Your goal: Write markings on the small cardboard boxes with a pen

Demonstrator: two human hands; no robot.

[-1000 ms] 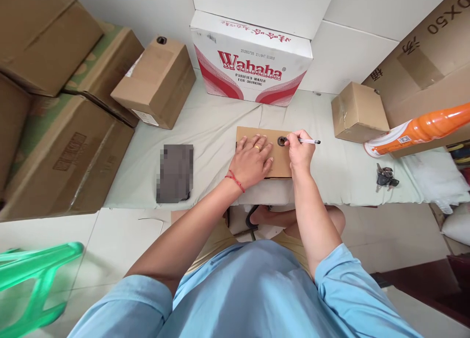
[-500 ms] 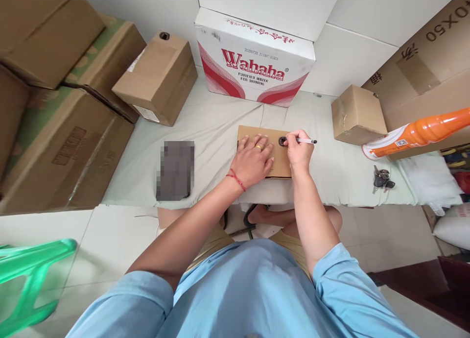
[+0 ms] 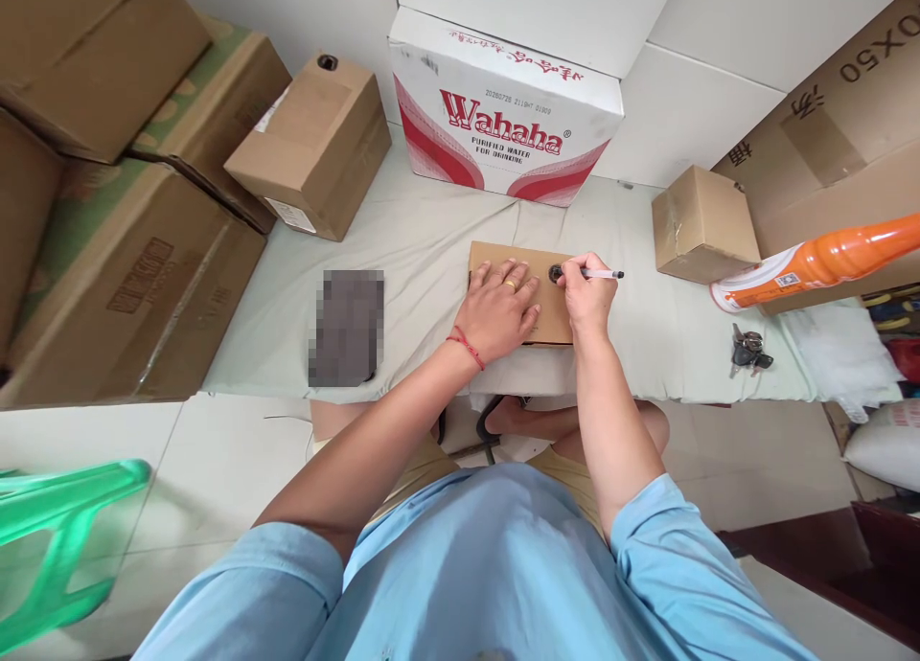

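Note:
A small flat cardboard box (image 3: 552,313) lies on the cloth-covered table in front of me. My left hand (image 3: 499,307) rests flat on its left part, fingers spread, with a ring on one finger and a red cord at the wrist. Near the box's right side, my right hand (image 3: 587,292) pinches a pen (image 3: 604,274), whose rear end sticks out to the right. The pen's tip is hidden by the fingers, beside a dark round spot (image 3: 555,273) on the box top; whether this is a hole or a mark I cannot tell.
Behind stands a white and red water carton (image 3: 507,115). Cardboard boxes (image 3: 312,144) are stacked at the left, near a blurred dark object (image 3: 346,328). On the right are a small box (image 3: 704,225), an orange bottle-shaped container (image 3: 819,263) and keys (image 3: 749,350). A green stool (image 3: 72,536) stands lower left.
The view has shifted slightly, so most things appear a little displaced. Both hands keep their places on the box, and the right hand still holds the pen by the dark spot.

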